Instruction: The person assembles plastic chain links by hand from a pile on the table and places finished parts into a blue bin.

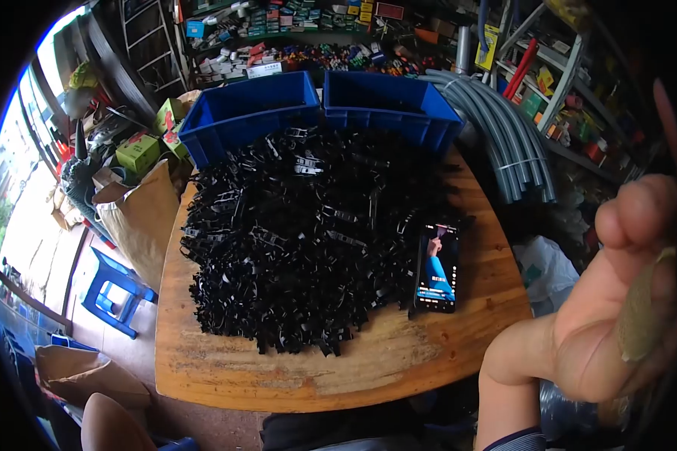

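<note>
My right hand (602, 323) is raised close to the camera at the right edge, off the table. Some of its fingers are bent, and one pinkish finger-like shape stretches upward apart from them. A brownish-green patch (647, 308) lies across the hand; I cannot tell what it is. No held thing shows in this hand. Nearest to it on the table is a phone (436, 269) with a lit screen. Beside the phone spreads a big heap of small black plastic clip-like parts (293, 248). My left hand is out of view.
Two blue bins (252, 113) stand behind the heap on the wooden table (338, 387). A blue stool (113, 289) and paper bags (139, 218) are at the left. Grey coiled pipes (504, 135) hang at the right. Shelves with small boxes (278, 26) line the back.
</note>
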`<action>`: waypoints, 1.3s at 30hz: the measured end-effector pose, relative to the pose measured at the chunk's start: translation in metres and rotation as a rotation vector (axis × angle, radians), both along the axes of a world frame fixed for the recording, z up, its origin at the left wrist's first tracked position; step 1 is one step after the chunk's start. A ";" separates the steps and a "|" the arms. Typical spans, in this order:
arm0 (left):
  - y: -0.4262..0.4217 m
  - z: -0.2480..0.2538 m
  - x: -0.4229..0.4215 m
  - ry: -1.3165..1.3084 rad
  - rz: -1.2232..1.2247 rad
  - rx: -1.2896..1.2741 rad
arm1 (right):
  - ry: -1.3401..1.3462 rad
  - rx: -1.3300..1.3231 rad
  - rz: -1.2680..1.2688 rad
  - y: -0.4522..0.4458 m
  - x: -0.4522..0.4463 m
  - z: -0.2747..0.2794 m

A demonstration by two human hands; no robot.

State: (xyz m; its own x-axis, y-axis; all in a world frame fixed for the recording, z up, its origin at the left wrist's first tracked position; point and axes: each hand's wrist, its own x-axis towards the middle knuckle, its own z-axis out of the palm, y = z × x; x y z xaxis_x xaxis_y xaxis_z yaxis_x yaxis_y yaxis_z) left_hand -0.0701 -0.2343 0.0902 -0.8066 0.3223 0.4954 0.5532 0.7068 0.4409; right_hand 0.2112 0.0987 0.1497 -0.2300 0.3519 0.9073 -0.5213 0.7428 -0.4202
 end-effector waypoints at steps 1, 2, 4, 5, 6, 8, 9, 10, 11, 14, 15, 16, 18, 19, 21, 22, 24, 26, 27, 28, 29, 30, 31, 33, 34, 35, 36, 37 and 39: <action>-0.002 0.000 0.000 0.002 -0.002 0.003 | 0.001 0.006 -0.004 0.001 -0.001 0.000; -0.001 -0.001 0.001 0.004 -0.007 0.009 | 0.001 0.014 -0.007 0.001 -0.002 0.001; -0.002 0.000 0.003 0.009 -0.013 0.023 | -0.011 0.024 -0.014 0.002 -0.008 0.002; -0.002 0.003 0.004 0.013 -0.021 0.031 | -0.020 0.026 -0.018 0.002 -0.012 0.003; -0.001 0.006 0.006 0.017 -0.025 0.043 | -0.025 0.035 -0.015 0.003 -0.016 0.005; 0.002 0.010 0.015 0.050 -0.038 0.117 | -0.041 0.077 -0.003 -0.003 -0.023 0.002; 0.004 0.014 0.022 0.070 -0.054 0.160 | -0.054 0.097 -0.002 -0.006 -0.029 0.001; 0.012 0.019 0.030 0.085 -0.099 0.216 | -0.092 0.125 -0.018 -0.008 -0.038 0.000; 0.018 0.025 0.035 0.092 -0.138 0.260 | -0.143 0.161 -0.040 -0.009 -0.048 -0.001; 0.041 0.035 0.053 0.059 -0.270 0.369 | -0.362 0.326 -0.068 -0.008 -0.084 -0.020; 0.050 0.036 0.060 0.038 -0.316 0.396 | -0.450 0.382 -0.067 -0.006 -0.095 -0.035; 0.060 0.036 0.066 0.005 -0.368 0.412 | -0.557 0.408 -0.029 -0.003 -0.102 -0.054; 0.082 0.031 0.074 -0.067 -0.475 0.438 | -0.691 0.472 -0.020 0.016 -0.107 -0.091; 0.094 0.027 0.076 -0.110 -0.532 0.440 | -0.779 0.294 0.094 0.014 -0.101 -0.094; 0.118 0.015 0.079 -0.198 -0.637 0.418 | -0.748 -0.093 0.414 -0.001 -0.098 -0.106; 0.131 0.007 0.080 -0.242 -0.687 0.396 | -0.693 -0.327 0.551 -0.013 -0.096 -0.112; 0.156 -0.016 0.078 -0.307 -0.790 0.358 | -0.682 -0.234 0.515 -0.021 -0.101 -0.114; 0.178 -0.044 0.070 -0.344 -0.914 0.340 | -0.663 -0.204 0.399 -0.013 -0.108 -0.121; 0.188 -0.059 0.066 -0.367 -0.976 0.324 | -0.643 -0.165 0.369 -0.006 -0.113 -0.117; 0.196 -0.070 0.061 -0.394 -1.036 0.305 | -0.625 -0.130 0.340 0.005 -0.121 -0.108; 0.198 -0.078 0.048 -0.208 -0.932 0.247 | -0.531 -0.110 0.236 0.020 -0.134 -0.093; 0.192 -0.066 0.044 -0.126 -0.693 -0.010 | -0.453 -0.117 0.141 0.044 -0.150 -0.075; 0.188 -0.067 0.037 -0.037 -0.650 -0.137 | -0.462 0.010 -0.086 0.073 -0.165 -0.052; 0.182 -0.077 0.033 0.027 -0.621 -0.310 | -0.529 0.082 -0.204 0.127 -0.192 -0.013; 0.182 -0.088 0.032 0.052 -0.636 -0.302 | -0.658 0.028 -0.257 0.136 -0.193 0.000; 0.183 -0.102 0.030 0.080 -0.649 -0.288 | -0.636 0.089 -0.210 0.137 -0.189 -0.002; 0.184 -0.109 0.029 0.108 -0.661 -0.274 | -0.613 0.151 -0.164 0.136 -0.184 -0.008; 0.184 -0.109 0.030 0.111 -0.680 -0.271 | -0.592 0.212 -0.119 0.131 -0.176 -0.017; 0.184 -0.110 0.029 0.109 -0.716 -0.224 | -0.780 0.227 0.024 0.098 -0.142 -0.045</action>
